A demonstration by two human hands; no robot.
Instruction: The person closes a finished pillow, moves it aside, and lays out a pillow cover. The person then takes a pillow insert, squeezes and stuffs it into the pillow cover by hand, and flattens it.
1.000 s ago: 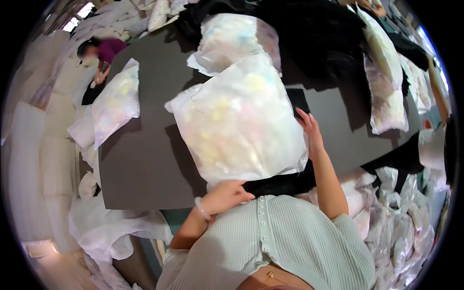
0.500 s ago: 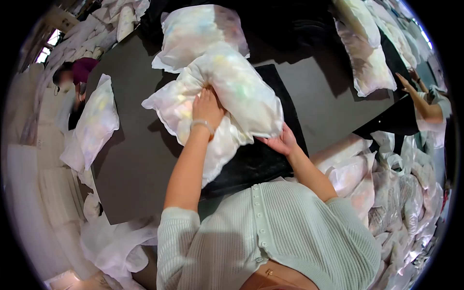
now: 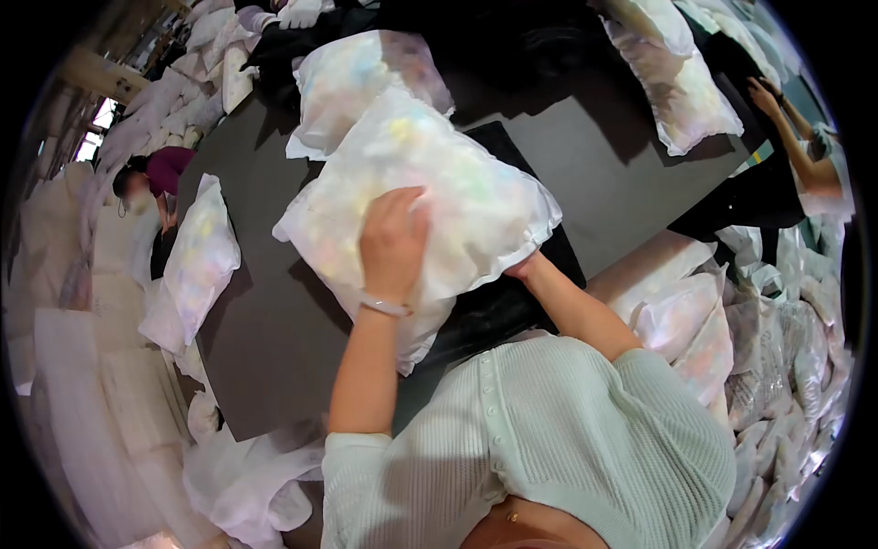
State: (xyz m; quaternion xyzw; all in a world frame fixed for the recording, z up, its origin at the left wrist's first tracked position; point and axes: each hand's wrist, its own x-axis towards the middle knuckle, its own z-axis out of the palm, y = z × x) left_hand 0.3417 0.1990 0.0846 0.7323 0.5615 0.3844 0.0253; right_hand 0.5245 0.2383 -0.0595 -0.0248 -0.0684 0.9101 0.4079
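Observation:
A plump white pillow (image 3: 457, 210) with faint pastel colours showing through lies tilted over a black cloth (image 3: 489, 316) on the grey table. On its upper side rests or hovers my left hand (image 3: 395, 240), fingers loosely stretched and slightly blurred. My right hand (image 3: 525, 265) is under the pillow's right corner and supports it there; most of its fingers are hidden beneath the fabric. Just behind, a second pillow (image 3: 343, 87) of the same kind is partly covered by the first.
Another pillow (image 3: 201, 261) leans at the left edge of the table (image 3: 274, 366), and further ones (image 3: 690, 101) lie at the far right. A co-worker (image 3: 169, 174) bends at left; another person's arms (image 3: 791, 137) show at right. Filled bags (image 3: 768, 339) are heaped beside me.
The pillow, folded in the middle before, is now spread flatter. My left hand has come out of the fold onto its top. My right hand has gone further under the corner.

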